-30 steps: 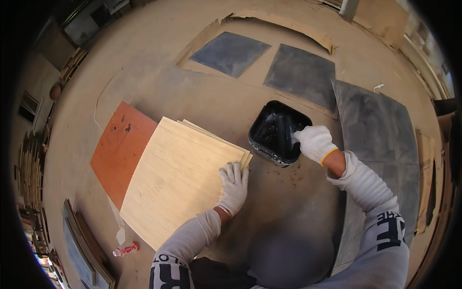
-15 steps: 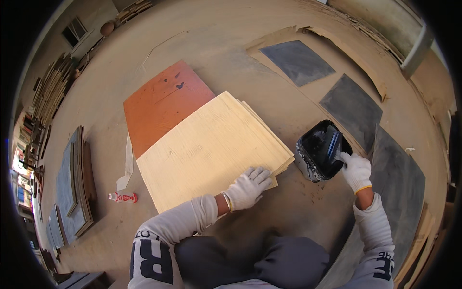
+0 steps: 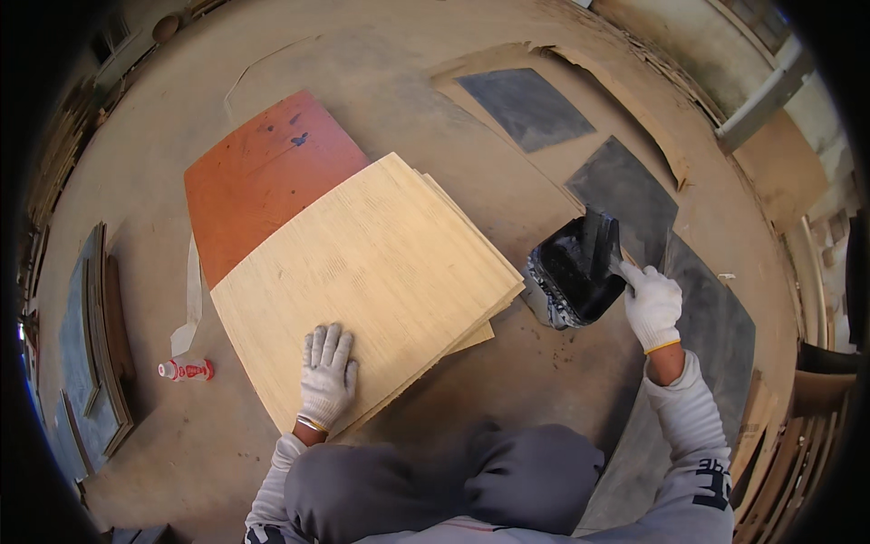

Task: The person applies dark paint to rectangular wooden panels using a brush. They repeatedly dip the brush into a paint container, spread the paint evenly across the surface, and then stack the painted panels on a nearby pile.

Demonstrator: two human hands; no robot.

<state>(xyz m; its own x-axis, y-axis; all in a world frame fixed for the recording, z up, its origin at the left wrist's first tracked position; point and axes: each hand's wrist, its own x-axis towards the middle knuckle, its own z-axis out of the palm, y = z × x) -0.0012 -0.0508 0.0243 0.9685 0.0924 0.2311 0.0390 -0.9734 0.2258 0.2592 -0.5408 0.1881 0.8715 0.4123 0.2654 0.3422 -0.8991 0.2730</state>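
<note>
A stack of pale wood sheets (image 3: 381, 263) lies on the ground before me, its corners fanned out at the right. My left hand (image 3: 328, 376), in a white knit glove, rests flat near the stack's front edge, fingers stretched out. To the right of the stack stands a black paint tub (image 3: 566, 276) with smeared sides. My gloved right hand (image 3: 652, 304) is closed round the handle of a wide paintbrush (image 3: 600, 243). The brush's flat head is coated black and tilted up at the tub's right rim; I cannot tell whether it touches the rim.
An orange-red board (image 3: 272, 172) with dark spots lies partly under the stack. Dark-coated sheets (image 3: 625, 195) cover the ground at right. A red-and-white bottle (image 3: 186, 370) lies at left, near a leaning pile of bluish boards (image 3: 91, 344). Brown sheeting (image 3: 625, 100) curls up at the far right.
My left hand has moved left along the stack's front edge, from near its right corner. The brush has risen from inside the tub to its right rim. The view has shifted right.
</note>
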